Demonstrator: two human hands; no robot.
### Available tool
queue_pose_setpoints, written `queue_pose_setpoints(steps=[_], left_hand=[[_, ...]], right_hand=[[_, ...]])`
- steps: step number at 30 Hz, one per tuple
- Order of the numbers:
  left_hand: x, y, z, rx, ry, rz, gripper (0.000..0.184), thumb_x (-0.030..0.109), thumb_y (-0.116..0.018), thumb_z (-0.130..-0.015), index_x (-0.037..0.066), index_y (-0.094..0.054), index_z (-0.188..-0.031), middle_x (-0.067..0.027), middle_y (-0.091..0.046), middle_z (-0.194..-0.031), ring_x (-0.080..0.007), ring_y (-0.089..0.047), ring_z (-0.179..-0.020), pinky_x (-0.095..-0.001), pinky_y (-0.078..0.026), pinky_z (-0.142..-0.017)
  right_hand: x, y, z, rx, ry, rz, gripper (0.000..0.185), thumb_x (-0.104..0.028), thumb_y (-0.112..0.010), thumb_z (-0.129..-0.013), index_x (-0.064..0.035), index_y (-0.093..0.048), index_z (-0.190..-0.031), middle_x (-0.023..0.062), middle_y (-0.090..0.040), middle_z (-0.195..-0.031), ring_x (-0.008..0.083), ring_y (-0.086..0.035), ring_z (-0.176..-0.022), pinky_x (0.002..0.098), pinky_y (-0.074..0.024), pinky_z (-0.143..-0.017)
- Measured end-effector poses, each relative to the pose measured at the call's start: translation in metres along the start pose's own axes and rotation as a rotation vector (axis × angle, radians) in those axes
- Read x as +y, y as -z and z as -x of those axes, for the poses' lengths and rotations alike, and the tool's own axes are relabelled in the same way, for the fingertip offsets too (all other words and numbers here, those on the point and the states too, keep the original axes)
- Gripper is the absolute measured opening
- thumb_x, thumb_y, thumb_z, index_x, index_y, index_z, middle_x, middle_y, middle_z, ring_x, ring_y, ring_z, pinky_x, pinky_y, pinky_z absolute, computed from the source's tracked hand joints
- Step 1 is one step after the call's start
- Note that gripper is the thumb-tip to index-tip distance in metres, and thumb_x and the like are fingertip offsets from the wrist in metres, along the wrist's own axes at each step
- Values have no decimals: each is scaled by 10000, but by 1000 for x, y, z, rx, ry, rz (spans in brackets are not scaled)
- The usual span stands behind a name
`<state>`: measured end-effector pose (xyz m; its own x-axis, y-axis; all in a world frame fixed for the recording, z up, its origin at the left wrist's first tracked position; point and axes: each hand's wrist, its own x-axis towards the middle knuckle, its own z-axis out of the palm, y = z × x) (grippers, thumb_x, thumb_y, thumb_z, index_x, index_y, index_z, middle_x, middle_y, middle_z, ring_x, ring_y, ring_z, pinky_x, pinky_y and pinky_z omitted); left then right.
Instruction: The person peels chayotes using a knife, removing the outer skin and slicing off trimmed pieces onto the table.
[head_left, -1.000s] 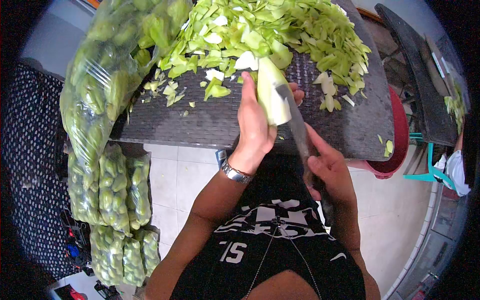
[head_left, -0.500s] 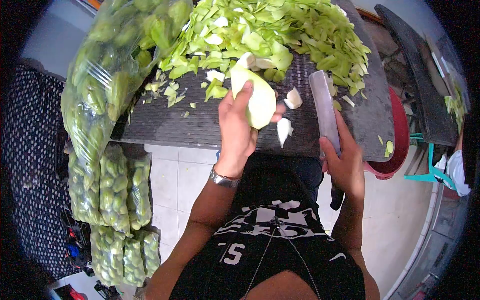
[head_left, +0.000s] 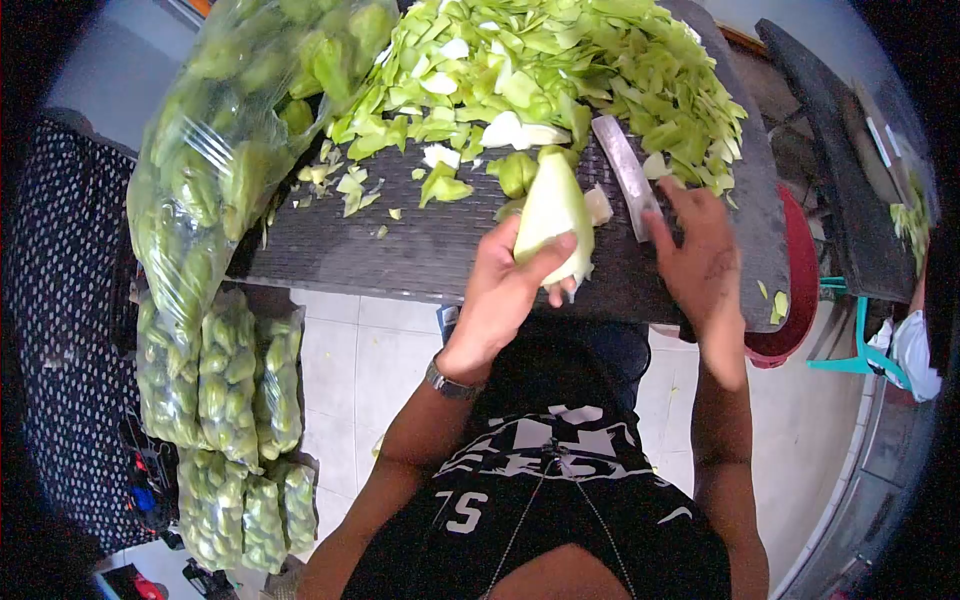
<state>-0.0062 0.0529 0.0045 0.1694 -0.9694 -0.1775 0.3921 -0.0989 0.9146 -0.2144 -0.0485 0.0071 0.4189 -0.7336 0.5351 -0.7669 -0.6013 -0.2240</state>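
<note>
My left hand [head_left: 510, 275] is closed around a peeled, pale green chayote [head_left: 556, 215], thumb across its near end. The narrower end points away from me, over the black woven tabletop [head_left: 400, 255]. To the right, my right hand [head_left: 703, 245] is at the near end of a broad-bladed knife [head_left: 627, 175]. Its thumb lies by the blade and a finger reaches forward; the knife's handle is hidden by the hand. Close beyond the chayote lie white cut pieces [head_left: 512, 132] and a green piece [head_left: 515, 173].
A large heap of green peelings [head_left: 560, 60] covers the far tabletop. A clear bag of unpeeled chayotes [head_left: 215, 170] hangs over the left edge, with more filled bags [head_left: 228, 385] below. A red tub [head_left: 795, 290] and a turquoise stool [head_left: 858, 345] stand right.
My left hand has moved right and slightly nearer me, and the chayote has turned more upright. My right hand and the knife have shifted; the blade now leans further left and away.
</note>
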Motion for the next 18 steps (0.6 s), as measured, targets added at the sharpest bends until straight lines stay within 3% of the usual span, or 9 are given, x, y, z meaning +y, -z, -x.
queue_pose_setpoints(steps=[3, 4, 7, 8, 10, 12, 14, 17, 18], left_hand=[[7, -2, 5, -104, 77, -268, 222, 227, -755, -954, 34, -661, -1011, -21, -672, -772, -64, -613, -629, -223, -450, -501], [12, -9, 7, -135, 83, -336, 243, 246, -783, -934, 24, -691, -968, 1, -659, -717, -61, -612, -622, -230, -465, -532], [-4, -15, 2, -278, -250, -584, 252, 213, -828, -889, 43, -721, -1041, 35, -660, -758, -23, -554, -627, -218, -438, -560], [-2, -15, 2, -282, -223, -587, 241, 200, -834, -881, 47, -724, -1030, 36, -667, -775, -25, -563, -651, -219, -447, -582], [20, -15, 4, -284, -160, -592, 221, 174, -847, -864, 54, -730, -1008, 38, -681, -808, -30, -581, -699, -222, -465, -628], [13, 9, -13, -146, -350, -394, 168, 103, -821, -875, 46, -738, -1009, -9, -720, -881, -73, -627, -712, -242, -500, -625], [51, 39, -25, 81, -372, -504, 58, 60, -758, -911, 21, -735, -947, -51, -763, -975, -117, -702, -882, -268, -549, -792], [100, 100, -50, 482, -409, -788, 194, 197, -734, -956, 15, -761, -1017, -62, -764, -915, -107, -670, -841, -261, -520, -783], [110, 129, -63, 534, -520, -859, 285, 256, -747, -950, -7, -754, -1058, -76, -763, -914, -113, -664, -839, -265, -514, -781]], right_hand=[[-26, 29, -8, -214, -289, -385, 434, -232, -755, -915, -77, -645, -1305, 141, -699, -977, 285, -684, -794, 403, -564, -748], [-33, 36, -6, -326, -435, -700, 381, -232, -765, -917, -78, -661, -1251, 114, -700, -1003, 200, -684, -834, 363, -558, -768], [-36, 38, 11, -416, -469, -976, 306, -209, -758, -924, -70, -667, -1181, 82, -701, -1005, 159, -679, -863, 334, -559, -743], [-21, 22, 21, -185, -212, -817, 270, -202, -759, -932, -60, -660, -1140, 63, -699, -995, 143, -671, -855, 309, -561, -691], [-8, 33, 28, -115, -333, -748, 233, -196, -740, -952, -67, -668, -1132, 52, -701, -1017, 136, -670, -861, 292, -558, -675], [18, 45, 36, -7, -561, -787, 194, -189, -714, -977, -76, -679, -1132, 45, -704, -1046, 129, -671, -870, 275, -555, -670], [65, 58, 49, 195, -770, -828, 190, -164, -685, -1000, -76, -685, -1168, 37, -704, -1077, 111, -667, -859, 240, -536, -668], [162, 76, 88, 460, -871, -842, 260, -159, -661, -1021, -25, -662, -1243, 76, -707, -1125, 142, -688, -884, 230, -551, -698], [183, 80, 102, 544, -889, -795, 288, -165, -657, -1024, -2, -644, -1261, 102, -703, -1145, 168, -698, -907, 247, -568, -732]])
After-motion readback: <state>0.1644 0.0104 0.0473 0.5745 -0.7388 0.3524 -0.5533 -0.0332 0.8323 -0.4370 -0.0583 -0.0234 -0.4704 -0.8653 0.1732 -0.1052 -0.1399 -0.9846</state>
